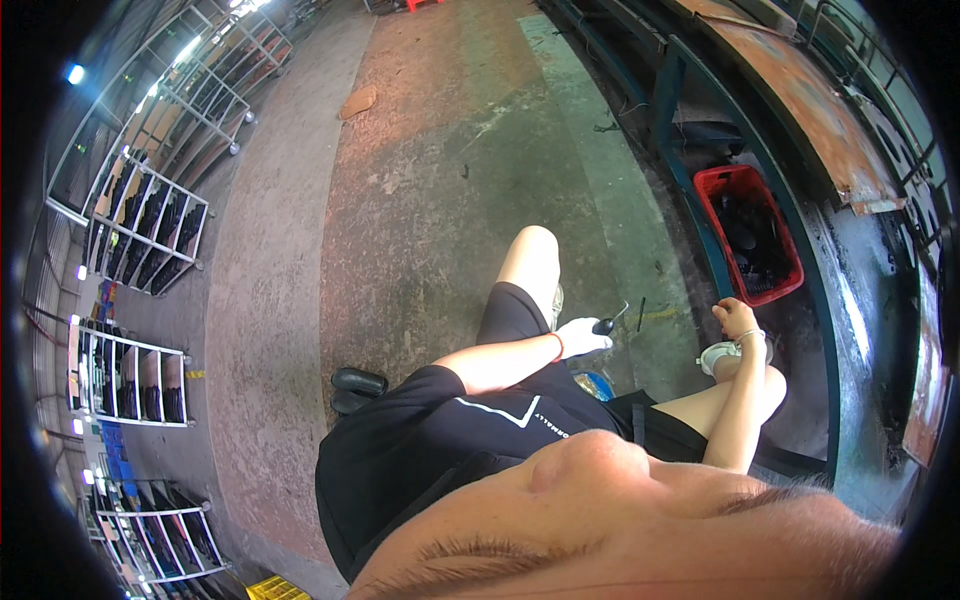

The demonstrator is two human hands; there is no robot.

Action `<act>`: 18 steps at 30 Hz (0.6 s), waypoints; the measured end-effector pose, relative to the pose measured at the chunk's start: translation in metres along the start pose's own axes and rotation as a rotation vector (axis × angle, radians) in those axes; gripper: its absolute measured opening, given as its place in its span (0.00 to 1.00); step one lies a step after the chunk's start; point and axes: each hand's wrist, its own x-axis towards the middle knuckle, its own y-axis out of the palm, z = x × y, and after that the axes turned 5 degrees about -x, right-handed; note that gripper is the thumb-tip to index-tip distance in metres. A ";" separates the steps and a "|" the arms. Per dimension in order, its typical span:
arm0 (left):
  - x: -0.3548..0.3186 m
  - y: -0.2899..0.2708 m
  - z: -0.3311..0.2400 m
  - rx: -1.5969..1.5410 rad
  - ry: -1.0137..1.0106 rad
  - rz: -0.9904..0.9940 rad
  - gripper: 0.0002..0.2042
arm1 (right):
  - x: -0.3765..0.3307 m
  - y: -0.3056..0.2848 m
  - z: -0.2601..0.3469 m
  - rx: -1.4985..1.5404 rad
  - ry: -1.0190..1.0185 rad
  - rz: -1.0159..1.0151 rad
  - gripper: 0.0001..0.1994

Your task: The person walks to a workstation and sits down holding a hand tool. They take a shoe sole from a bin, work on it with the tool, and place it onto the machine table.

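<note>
My left hand (583, 338), in a white glove with a red band at the wrist, is closed around a hook tool (604, 327). The tool has a black handle, and its thin bent metal tip points up and away over the floor. My right hand (737, 318) is bare, with a bracelet at the wrist. It hovers above my right shoe (718, 354), just short of the red basket (789, 285); its fingers are curled in, and anything inside them is hidden. Several black parts (742, 225) lie in that basket.
A dark thin stick (641, 314) lies on the floor ahead of my left hand. On the right runs a green metal frame (812, 330) with a rusty plate (810, 100). Black shoes (358, 388) are at my left. Wheeled racks (150, 225) line the far left.
</note>
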 end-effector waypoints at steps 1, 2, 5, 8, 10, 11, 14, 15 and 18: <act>0.000 -0.001 0.000 -0.011 -0.030 0.015 0.18 | -0.001 -0.001 0.004 0.001 -0.002 0.002 0.17; -0.001 -0.001 0.001 -0.011 -0.032 0.013 0.18 | -0.003 -0.003 0.008 0.028 0.050 0.028 0.17; 0.001 -0.001 0.007 -0.032 -0.014 0.000 0.18 | -0.005 -0.009 0.021 0.050 0.098 0.059 0.17; -0.001 -0.001 -0.003 -0.019 -0.016 0.018 0.18 | -0.009 -0.010 0.016 0.043 0.114 0.055 0.17; -0.002 -0.001 -0.002 -0.015 -0.006 0.004 0.18 | -0.009 -0.012 0.020 0.039 0.109 0.056 0.17; -0.002 -0.001 -0.002 -0.015 -0.007 0.003 0.18 | -0.009 -0.013 0.021 0.039 0.111 0.060 0.17; -0.002 0.000 0.000 -0.015 -0.024 0.006 0.18 | -0.009 -0.014 0.023 0.040 0.121 0.067 0.17; -0.001 0.001 0.001 -0.021 -0.005 -0.005 0.18 | -0.009 -0.013 0.023 0.040 0.129 0.070 0.17; -0.001 0.000 0.001 -0.037 0.001 -0.005 0.18 | -0.009 -0.013 0.023 0.042 0.126 0.061 0.17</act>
